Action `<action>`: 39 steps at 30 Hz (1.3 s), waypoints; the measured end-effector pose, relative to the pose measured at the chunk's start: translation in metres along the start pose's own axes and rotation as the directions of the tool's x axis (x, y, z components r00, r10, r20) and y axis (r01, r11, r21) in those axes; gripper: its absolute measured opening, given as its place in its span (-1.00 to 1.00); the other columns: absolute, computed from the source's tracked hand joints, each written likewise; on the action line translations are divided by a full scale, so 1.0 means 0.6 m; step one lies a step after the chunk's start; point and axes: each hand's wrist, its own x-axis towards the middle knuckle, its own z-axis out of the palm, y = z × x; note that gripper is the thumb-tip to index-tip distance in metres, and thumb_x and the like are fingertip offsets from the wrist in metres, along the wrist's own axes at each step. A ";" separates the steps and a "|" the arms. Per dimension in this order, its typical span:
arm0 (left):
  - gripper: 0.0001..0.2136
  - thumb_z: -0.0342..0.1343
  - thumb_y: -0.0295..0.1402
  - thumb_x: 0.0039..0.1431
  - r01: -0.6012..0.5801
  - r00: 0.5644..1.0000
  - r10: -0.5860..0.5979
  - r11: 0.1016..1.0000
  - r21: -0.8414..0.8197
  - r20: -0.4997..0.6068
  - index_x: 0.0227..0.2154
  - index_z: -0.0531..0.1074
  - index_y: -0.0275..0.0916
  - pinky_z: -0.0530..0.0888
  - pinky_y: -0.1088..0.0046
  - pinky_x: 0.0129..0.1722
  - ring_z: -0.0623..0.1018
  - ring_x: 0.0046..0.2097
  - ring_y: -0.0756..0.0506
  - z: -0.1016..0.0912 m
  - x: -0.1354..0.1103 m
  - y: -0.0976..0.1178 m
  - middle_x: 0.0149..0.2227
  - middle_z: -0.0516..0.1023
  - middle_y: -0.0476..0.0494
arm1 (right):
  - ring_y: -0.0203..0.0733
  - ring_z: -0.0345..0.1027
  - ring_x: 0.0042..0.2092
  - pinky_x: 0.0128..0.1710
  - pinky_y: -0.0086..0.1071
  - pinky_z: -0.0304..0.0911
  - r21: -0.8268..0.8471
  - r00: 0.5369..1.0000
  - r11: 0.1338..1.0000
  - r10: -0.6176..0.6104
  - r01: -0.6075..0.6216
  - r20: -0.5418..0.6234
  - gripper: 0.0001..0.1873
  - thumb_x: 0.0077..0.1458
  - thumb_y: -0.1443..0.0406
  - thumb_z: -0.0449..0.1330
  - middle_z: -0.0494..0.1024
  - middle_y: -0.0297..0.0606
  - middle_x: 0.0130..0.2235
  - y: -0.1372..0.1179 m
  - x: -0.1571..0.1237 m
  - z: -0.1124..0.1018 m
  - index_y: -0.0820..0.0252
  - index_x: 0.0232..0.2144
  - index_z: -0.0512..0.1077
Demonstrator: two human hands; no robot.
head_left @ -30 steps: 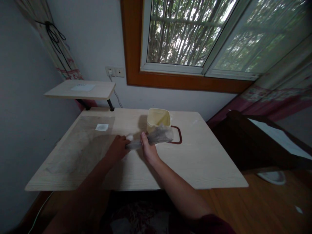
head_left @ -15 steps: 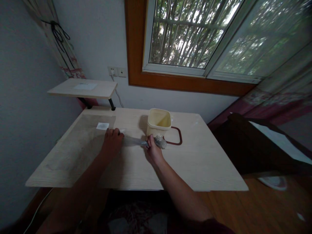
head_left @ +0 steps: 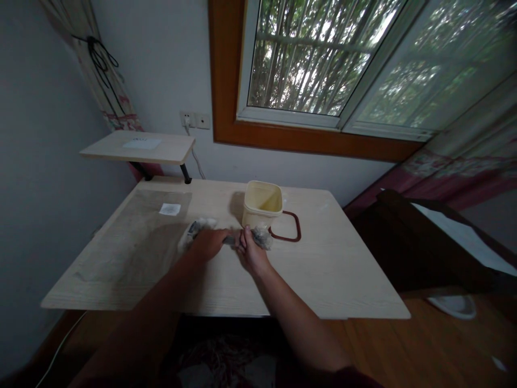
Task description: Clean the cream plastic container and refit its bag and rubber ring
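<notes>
A crumpled clear plastic bag (head_left: 202,229) lies stretched along the wooden table (head_left: 331,269). My left hand (head_left: 210,242) is closed round its middle, with the loose end bunched to the left of my fingers. My right hand (head_left: 249,249) is closed on the other bunched end (head_left: 262,236), just in front of a cream plastic tub (head_left: 262,203). The two hands are close together, almost touching.
A dark red lid (head_left: 287,227) lies flat beside the tub. A small white square (head_left: 169,209) lies on the table's left part. A raised side shelf (head_left: 139,148) stands at the back left. A dark chest (head_left: 424,242) stands to the right.
My left hand has slid right along the bag towards my right hand, leaving the left end of the bag bunched behind it. My right hand has stayed nearly in place.
</notes>
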 end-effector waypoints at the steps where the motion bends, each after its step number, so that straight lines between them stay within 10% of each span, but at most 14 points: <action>1: -0.79 0.00 -0.48 0.21 0.012 0.999 -0.013 0.999 0.044 0.037 -0.21 0.52 -0.16 0.39 0.31 -0.25 0.58 -0.33 -0.19 0.000 -0.002 -0.006 -0.35 0.60 -0.21 | -0.35 -0.08 -0.59 -0.54 -0.40 0.02 0.037 1.000 0.999 0.003 -0.004 0.022 -0.28 0.12 -0.32 -0.02 0.16 -0.43 -0.63 -0.003 -0.001 -0.003 0.10 -0.70 0.04; 19: -0.80 0.06 -0.24 0.23 -0.038 0.989 -0.019 0.924 0.380 0.145 -0.33 0.50 -0.24 0.36 0.31 -0.27 0.58 -0.27 -0.23 -0.026 -0.004 -0.016 -0.33 0.59 -0.26 | -0.44 -0.27 -0.67 -0.65 -0.43 -0.23 0.556 0.990 0.821 0.073 -0.128 0.119 -0.34 0.19 0.06 0.23 -0.04 -0.53 -0.69 0.003 0.004 -0.022 0.14 -0.74 -0.03; 25: -0.75 0.10 -0.23 0.23 -0.233 0.972 0.221 0.952 0.198 0.078 -0.10 0.43 -0.23 0.36 0.37 -0.16 0.51 -0.15 -0.15 -0.024 -0.010 0.018 -0.19 0.54 -0.19 | -0.44 -0.26 -0.64 -0.63 -0.43 -0.22 0.512 0.987 0.849 0.066 -0.134 0.148 -0.35 0.19 -0.01 0.22 -0.02 -0.53 -0.67 0.006 0.012 -0.017 0.15 -0.72 0.04; 39: -0.66 -0.10 -0.16 0.40 -0.133 0.972 0.125 0.991 0.028 0.197 -0.37 0.44 -0.24 0.29 0.45 -0.33 0.50 -0.35 -0.08 0.037 0.004 -0.025 -0.43 0.52 -0.10 | -0.46 -0.29 -0.66 -0.68 -0.45 -0.35 0.482 0.979 0.853 0.154 -0.202 0.137 -0.36 0.17 0.03 0.24 -0.01 -0.54 -0.69 0.014 0.016 -0.049 0.14 -0.72 0.01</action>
